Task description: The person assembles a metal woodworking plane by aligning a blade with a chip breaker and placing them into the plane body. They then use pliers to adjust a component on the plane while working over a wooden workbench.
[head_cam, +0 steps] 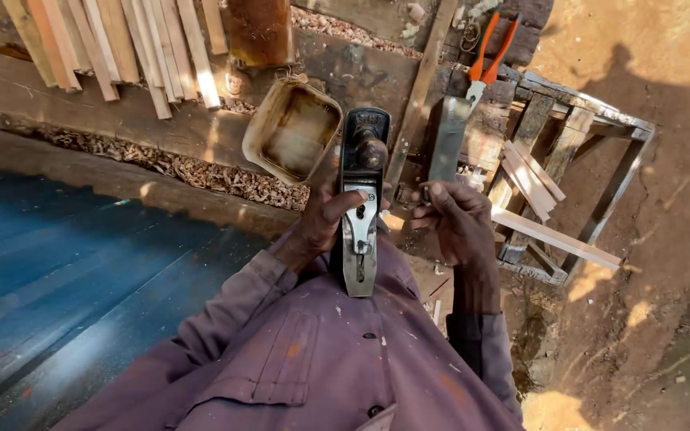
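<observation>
Two hands on the job: left hand (325,219) fingers wrapped round the hand plane (361,199). Right hand (457,219) fingers pinch the flat plane blade (447,140). Orange pliers (485,52) lie beyond the right fingers.

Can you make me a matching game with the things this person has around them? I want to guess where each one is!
Things:
1. hand plane
2. flat metal blade
3. pliers with orange handles
4. dirty square tub

Places:
A. on the workbench, far back, right of the blade's top
B. gripped in the left hand, close to the chest
C. tipped up on the workbench, left of the plane
D. pinched in the right hand

Pairs: 1-B, 2-D, 3-A, 4-C
</observation>
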